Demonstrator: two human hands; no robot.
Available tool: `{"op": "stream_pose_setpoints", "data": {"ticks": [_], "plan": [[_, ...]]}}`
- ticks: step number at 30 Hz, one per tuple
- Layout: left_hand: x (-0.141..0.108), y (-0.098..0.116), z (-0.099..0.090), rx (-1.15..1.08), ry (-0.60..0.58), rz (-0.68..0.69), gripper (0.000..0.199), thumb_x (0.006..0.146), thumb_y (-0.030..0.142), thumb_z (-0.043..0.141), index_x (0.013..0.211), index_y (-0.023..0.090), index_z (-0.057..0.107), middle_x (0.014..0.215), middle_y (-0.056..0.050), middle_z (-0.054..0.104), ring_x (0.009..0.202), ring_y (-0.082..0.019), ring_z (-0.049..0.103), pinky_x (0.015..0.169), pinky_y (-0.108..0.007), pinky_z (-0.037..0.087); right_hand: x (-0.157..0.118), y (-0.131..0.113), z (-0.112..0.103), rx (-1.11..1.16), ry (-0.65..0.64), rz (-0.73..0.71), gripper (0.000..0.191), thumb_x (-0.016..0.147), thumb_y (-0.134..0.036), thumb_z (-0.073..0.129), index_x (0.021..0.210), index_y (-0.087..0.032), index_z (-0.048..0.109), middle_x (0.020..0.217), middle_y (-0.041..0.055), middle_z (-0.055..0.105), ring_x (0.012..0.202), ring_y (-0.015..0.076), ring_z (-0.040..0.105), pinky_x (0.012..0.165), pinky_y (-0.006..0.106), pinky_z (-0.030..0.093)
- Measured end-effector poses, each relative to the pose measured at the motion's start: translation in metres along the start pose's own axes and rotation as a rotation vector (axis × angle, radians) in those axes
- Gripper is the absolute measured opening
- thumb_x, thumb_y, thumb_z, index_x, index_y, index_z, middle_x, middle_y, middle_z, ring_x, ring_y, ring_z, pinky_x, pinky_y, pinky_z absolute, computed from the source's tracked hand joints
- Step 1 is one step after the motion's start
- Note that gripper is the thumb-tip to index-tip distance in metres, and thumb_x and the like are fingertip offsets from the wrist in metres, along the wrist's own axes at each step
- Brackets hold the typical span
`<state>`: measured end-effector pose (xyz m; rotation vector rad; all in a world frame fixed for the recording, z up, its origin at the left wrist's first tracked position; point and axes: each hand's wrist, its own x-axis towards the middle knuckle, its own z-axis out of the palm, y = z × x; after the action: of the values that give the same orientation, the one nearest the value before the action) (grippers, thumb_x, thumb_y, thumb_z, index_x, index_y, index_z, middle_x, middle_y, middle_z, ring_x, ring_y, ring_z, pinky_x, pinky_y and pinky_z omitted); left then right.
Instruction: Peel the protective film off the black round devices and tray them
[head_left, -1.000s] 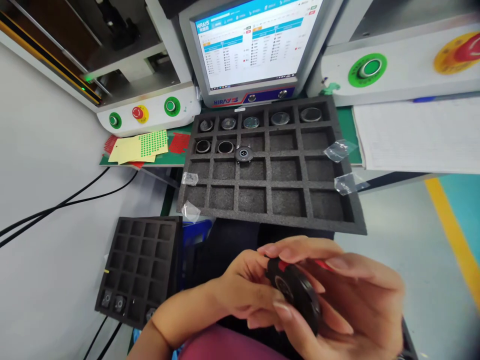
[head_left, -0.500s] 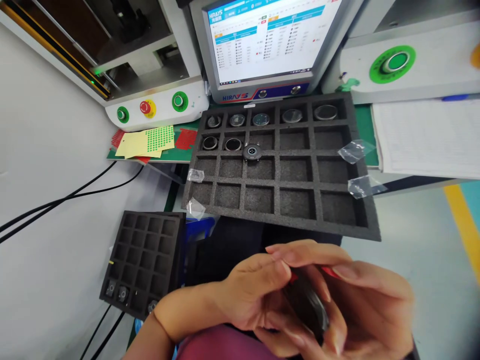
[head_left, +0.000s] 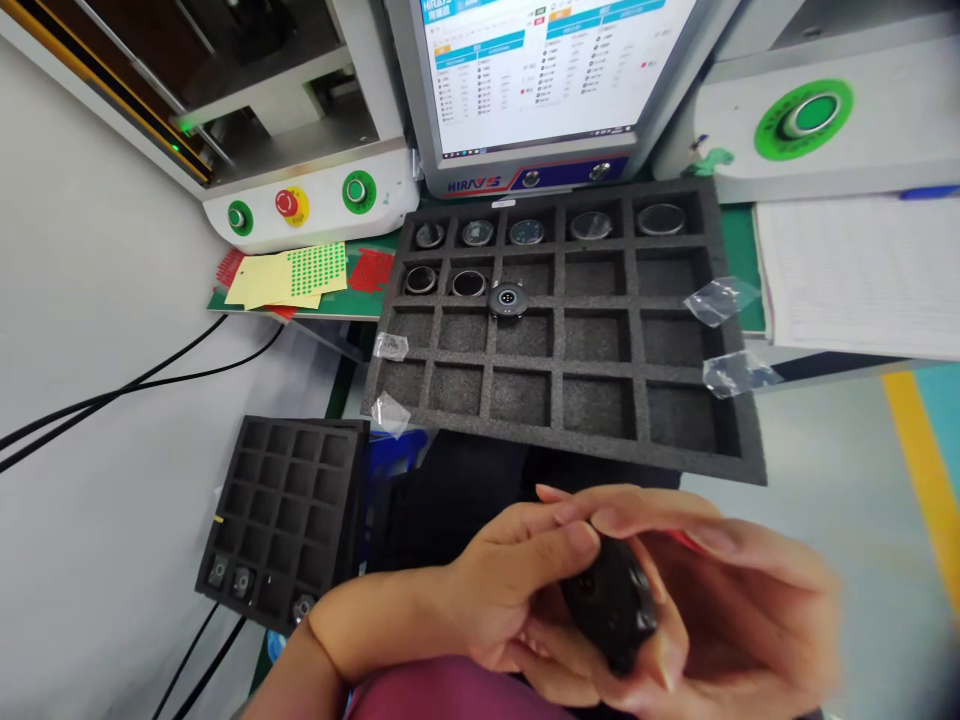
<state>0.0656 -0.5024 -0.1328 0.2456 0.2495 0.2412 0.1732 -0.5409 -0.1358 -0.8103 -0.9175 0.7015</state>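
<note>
Both hands hold one round black part (head_left: 611, 605) close to my lap, low in the view. My left hand (head_left: 510, 590) grips its left side, thumb lying over the top edge. My right hand (head_left: 720, 620) cups it from the right and below, fingers stretched across above it. A bit of red shows behind the part. Ahead lies a black foam tray (head_left: 562, 375) with square pockets; its far row holds several round parts (head_left: 526, 232), and one round black part (head_left: 508, 300) rests on a divider.
A smaller black foam tray (head_left: 281, 520) sits lower left with a few parts. Clear film scraps (head_left: 721, 298) lie on the big tray. Behind are a monitor (head_left: 540, 75), machine panels with green and red buttons (head_left: 294, 205), sticker sheets (head_left: 289, 275), a paper sheet (head_left: 862, 270), cables (head_left: 112, 400).
The black part has turned in my hands, and my left thumb and fingers have closed over its top. The view has shifted slightly, so the trays sit a little further right.
</note>
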Motion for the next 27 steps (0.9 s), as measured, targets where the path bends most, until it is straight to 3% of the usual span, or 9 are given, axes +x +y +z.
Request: {"op": "stream_pose_setpoints", "data": {"ticks": [7, 11, 13, 16, 20, 24, 27], "plan": [[0.001, 0.001, 0.001, -0.084, -0.027, 0.126, 0.037, 0.092, 0.052, 0.055, 0.09, 0.015, 0.058, 0.058, 0.002, 0.056, 0.023, 0.0, 0.025, 0.023, -0.01, 0.021, -0.002, 0.008, 0.005, 0.017, 0.026, -0.03, 0.057, 0.08, -0.027, 0.08, 0.131, -0.024, 0.056, 0.105, 0.0044, 0.07, 0.094, 0.0219, 0.069, 0.088, 0.044, 0.063], [0.001, 0.008, 0.001, -0.035, 0.008, 0.075, 0.036, 0.091, 0.051, 0.057, 0.09, 0.015, 0.056, 0.067, 0.001, 0.059, 0.024, 0.001, 0.024, 0.022, -0.01, 0.019, -0.003, 0.016, 0.004, 0.035, 0.021, -0.107, 0.056, 0.08, -0.02, 0.078, 0.132, -0.02, 0.056, 0.107, 0.0067, 0.068, 0.098, 0.0228, 0.069, 0.089, 0.044, 0.062], [0.0, 0.021, 0.004, 0.101, 0.063, 0.056, 0.039, 0.09, 0.053, 0.058, 0.088, 0.014, 0.055, 0.067, 0.001, 0.059, 0.025, 0.001, 0.024, 0.023, -0.011, 0.02, -0.002, 0.019, -0.003, 0.033, 0.0, -0.122, 0.061, 0.08, -0.019, 0.077, 0.136, -0.018, 0.053, 0.112, 0.0085, 0.067, 0.103, 0.0246, 0.068, 0.091, 0.043, 0.061], [0.001, 0.059, 0.009, 0.611, 0.344, 0.138, 0.037, 0.093, 0.052, 0.053, 0.09, 0.015, 0.054, 0.057, 0.005, 0.054, 0.028, -0.002, 0.031, 0.028, -0.013, 0.027, 0.005, 0.019, -0.018, 0.044, 0.055, -0.113, 0.055, 0.086, -0.019, 0.071, 0.137, -0.016, 0.053, 0.116, 0.0091, 0.066, 0.107, 0.0236, 0.066, 0.094, 0.04, 0.059], [0.015, 0.132, -0.001, 1.59, 0.914, 0.303, 0.025, 0.1, 0.033, 0.036, 0.104, 0.016, 0.053, 0.043, 0.01, 0.041, 0.036, -0.009, 0.046, 0.044, -0.017, 0.039, 0.015, 0.011, -0.033, 0.038, 0.237, -0.122, 0.02, 0.087, -0.005, 0.062, 0.102, -0.017, 0.069, 0.083, 0.0018, 0.064, 0.079, 0.0139, 0.062, 0.069, 0.027, 0.059], [0.034, 0.189, -0.029, 1.872, 1.085, 0.333, 0.019, 0.093, 0.027, 0.051, 0.106, 0.016, 0.059, 0.063, 0.003, 0.061, 0.051, -0.013, 0.059, 0.061, -0.025, 0.048, 0.014, 0.008, -0.034, 0.004, 0.277, -0.125, 0.015, 0.087, -0.002, 0.061, 0.087, -0.016, 0.069, 0.069, 0.0005, 0.059, 0.067, 0.0127, 0.057, 0.057, 0.025, 0.051], [0.042, 0.21, -0.044, 2.025, 1.211, 0.336, 0.014, 0.088, 0.024, 0.06, 0.099, 0.017, 0.064, 0.095, -0.007, 0.069, 0.089, -0.022, 0.068, 0.083, -0.032, 0.049, 0.008, 0.01, -0.037, -0.041, 0.301, -0.084, 0.01, 0.089, -0.007, 0.065, 0.086, -0.016, 0.069, 0.068, 0.0008, 0.06, 0.066, 0.0129, 0.057, 0.057, 0.025, 0.05]]}}
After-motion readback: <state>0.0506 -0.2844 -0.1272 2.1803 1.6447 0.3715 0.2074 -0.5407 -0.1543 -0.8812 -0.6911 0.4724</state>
